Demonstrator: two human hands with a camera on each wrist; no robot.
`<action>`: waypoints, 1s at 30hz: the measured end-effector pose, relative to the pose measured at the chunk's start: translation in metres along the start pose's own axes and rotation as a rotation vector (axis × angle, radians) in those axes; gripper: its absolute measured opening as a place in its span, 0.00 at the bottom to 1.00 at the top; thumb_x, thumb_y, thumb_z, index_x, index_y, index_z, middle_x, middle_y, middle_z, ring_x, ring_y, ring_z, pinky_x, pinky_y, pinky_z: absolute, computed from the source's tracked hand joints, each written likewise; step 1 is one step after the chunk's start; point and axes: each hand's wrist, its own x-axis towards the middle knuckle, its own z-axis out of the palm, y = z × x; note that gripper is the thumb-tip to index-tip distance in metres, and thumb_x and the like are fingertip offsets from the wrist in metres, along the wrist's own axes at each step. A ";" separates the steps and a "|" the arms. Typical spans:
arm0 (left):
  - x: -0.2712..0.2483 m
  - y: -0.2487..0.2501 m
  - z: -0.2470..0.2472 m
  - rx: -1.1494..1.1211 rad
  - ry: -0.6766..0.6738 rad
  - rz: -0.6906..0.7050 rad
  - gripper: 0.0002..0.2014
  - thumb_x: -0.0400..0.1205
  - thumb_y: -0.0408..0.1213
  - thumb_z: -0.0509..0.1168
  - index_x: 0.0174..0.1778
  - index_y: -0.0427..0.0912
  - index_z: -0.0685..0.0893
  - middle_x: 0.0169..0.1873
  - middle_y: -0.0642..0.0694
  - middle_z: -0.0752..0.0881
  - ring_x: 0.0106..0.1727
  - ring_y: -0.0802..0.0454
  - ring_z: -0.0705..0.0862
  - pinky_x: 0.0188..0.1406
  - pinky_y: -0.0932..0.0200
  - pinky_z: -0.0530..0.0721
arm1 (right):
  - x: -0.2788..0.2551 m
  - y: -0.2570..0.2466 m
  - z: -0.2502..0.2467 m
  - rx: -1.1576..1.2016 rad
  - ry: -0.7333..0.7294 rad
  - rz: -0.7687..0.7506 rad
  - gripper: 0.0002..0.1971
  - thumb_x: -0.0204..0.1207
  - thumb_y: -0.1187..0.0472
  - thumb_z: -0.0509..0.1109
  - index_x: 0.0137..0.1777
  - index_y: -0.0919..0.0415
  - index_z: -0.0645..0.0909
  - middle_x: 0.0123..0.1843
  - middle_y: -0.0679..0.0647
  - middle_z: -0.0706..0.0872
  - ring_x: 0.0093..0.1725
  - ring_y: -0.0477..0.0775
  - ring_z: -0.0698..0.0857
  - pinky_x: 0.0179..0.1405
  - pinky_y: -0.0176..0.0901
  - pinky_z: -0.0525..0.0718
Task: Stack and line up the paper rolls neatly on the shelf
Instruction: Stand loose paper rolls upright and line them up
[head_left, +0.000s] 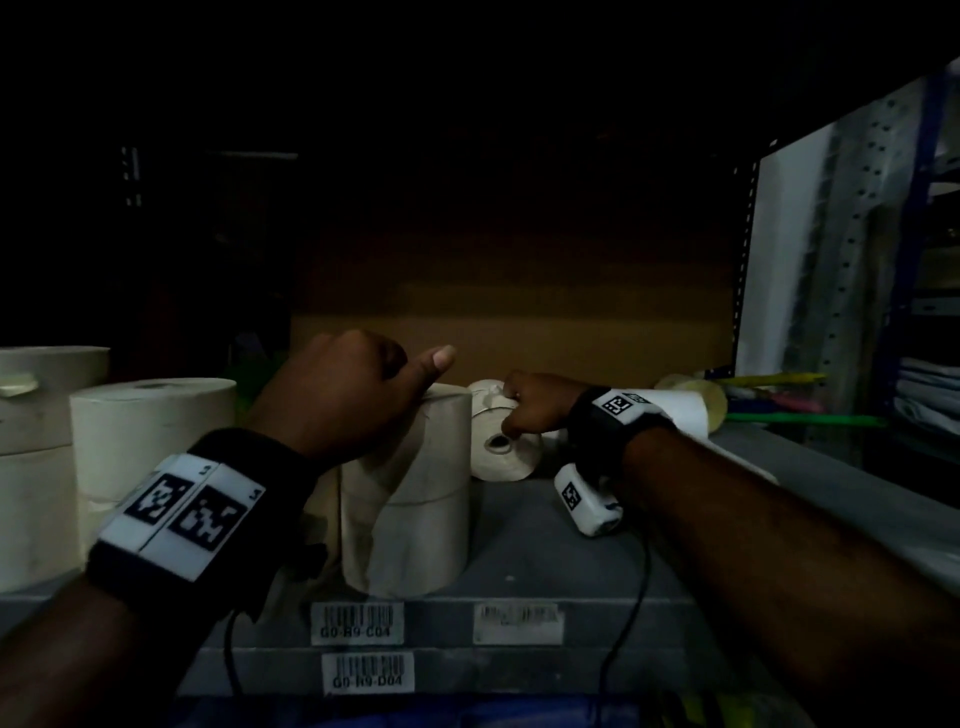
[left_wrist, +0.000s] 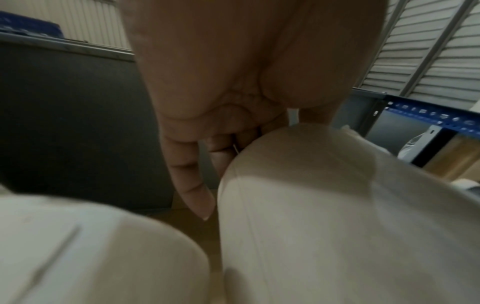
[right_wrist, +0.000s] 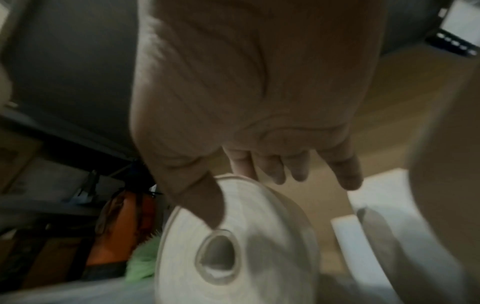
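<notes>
Here the left hand (head_left: 353, 384) grips the stacked rolls (head_left: 410, 488); the right hand (head_left: 530, 402) pinches a sideways roll (head_left: 501, 457) on the shelf (head_left: 519, 545).

Much lost to dark and blur

My left hand (head_left: 353, 384) hides the top of the roll stack (head_left: 415, 493); the shelf's (head_left: 519, 545) upper half is black, the second barcode label (head_left: 518, 622) unreadable, and the right wrist view's small roll (right_wrist: 233, 242) smeared.
</notes>
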 end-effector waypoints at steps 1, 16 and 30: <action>-0.001 0.000 0.000 0.006 0.005 0.002 0.36 0.78 0.69 0.52 0.22 0.40 0.79 0.19 0.43 0.80 0.24 0.49 0.81 0.30 0.47 0.82 | -0.002 0.002 0.002 0.043 0.011 -0.001 0.29 0.69 0.51 0.78 0.69 0.56 0.75 0.60 0.53 0.83 0.57 0.56 0.83 0.46 0.45 0.81; -0.001 0.006 0.000 0.000 0.005 -0.012 0.35 0.78 0.69 0.52 0.20 0.41 0.75 0.18 0.43 0.77 0.25 0.46 0.80 0.29 0.49 0.80 | -0.044 -0.024 -0.021 -0.057 -0.004 -0.169 0.22 0.84 0.43 0.64 0.33 0.55 0.82 0.35 0.49 0.84 0.39 0.49 0.82 0.40 0.41 0.77; -0.003 0.000 0.001 -0.023 0.013 -0.033 0.35 0.79 0.69 0.53 0.29 0.39 0.86 0.25 0.41 0.85 0.31 0.47 0.84 0.37 0.43 0.86 | -0.060 -0.035 -0.002 -0.218 -0.108 -0.164 0.32 0.81 0.30 0.56 0.59 0.57 0.87 0.60 0.56 0.85 0.56 0.54 0.79 0.53 0.42 0.71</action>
